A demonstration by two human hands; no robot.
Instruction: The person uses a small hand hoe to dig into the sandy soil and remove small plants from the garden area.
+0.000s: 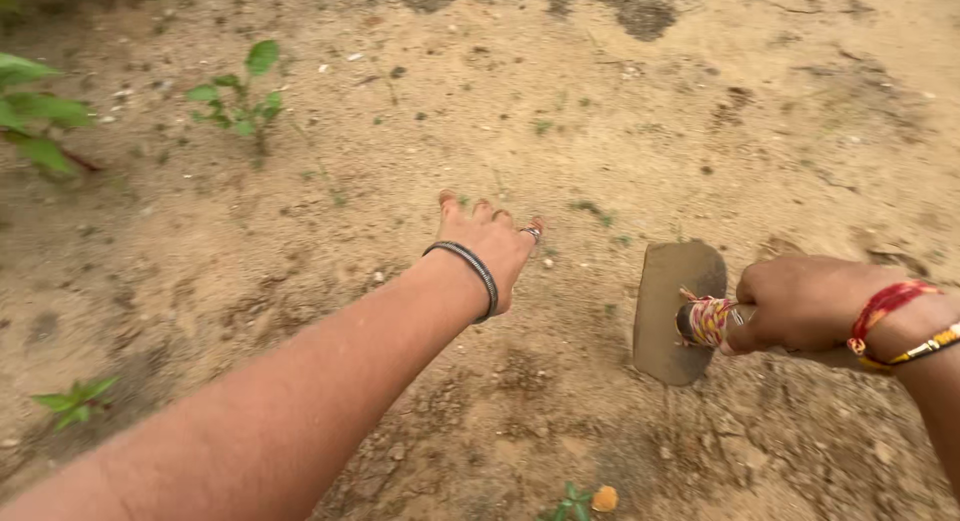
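One hoe, at 3 o'clock, rested its flat blade on the soil, and the right hand was closed tight round its handle just behind a wrap of coloured thread. The left hand, near the centre, reached out over the ground holding nothing, fingers bent downward, one dark bangle on its wrist. Three small green plants showed: one at 11 o'clock, one at 10 and one at 8
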